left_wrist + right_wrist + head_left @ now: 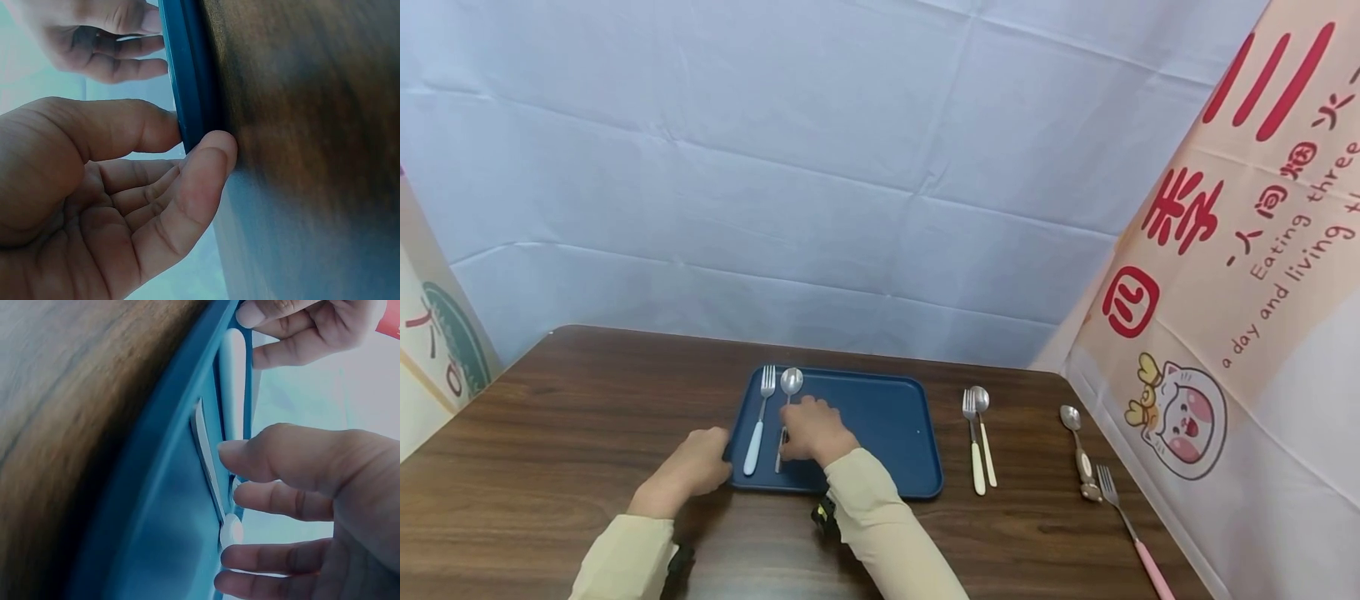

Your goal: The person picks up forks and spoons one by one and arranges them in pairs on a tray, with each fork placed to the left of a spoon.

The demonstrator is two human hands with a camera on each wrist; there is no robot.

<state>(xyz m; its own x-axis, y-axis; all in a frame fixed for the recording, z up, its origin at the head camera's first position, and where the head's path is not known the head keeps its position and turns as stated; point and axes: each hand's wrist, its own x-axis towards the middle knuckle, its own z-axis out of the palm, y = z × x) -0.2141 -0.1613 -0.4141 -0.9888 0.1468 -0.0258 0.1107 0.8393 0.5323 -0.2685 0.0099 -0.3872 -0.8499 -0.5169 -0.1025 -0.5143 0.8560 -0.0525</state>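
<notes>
A dark blue tray (880, 417) lies on the table. At its left edge, my left hand (698, 462) pinches the rim; the left wrist view has the thumb (140, 125) on one side of the rim and a finger (203, 187) on the other. A fork with a light blue handle (753, 450) lies lengthwise along the tray's left side. Beside it is a silver spoon (792, 381), its middle partly hidden by my right hand (812, 429). In the right wrist view the thumb and fingers are spread above the spoon handle (207, 459), gripping nothing.
Right of the tray, a cream-handled fork (977, 467) and a cream-handled spoon (989, 458) lie close together. Farther right are a brown-handled spoon (1084, 467) and a pink-handled fork (1150, 568). Pale cloth (775, 167) hangs behind the wooden table (550, 467), a printed banner (1247, 292) on the right.
</notes>
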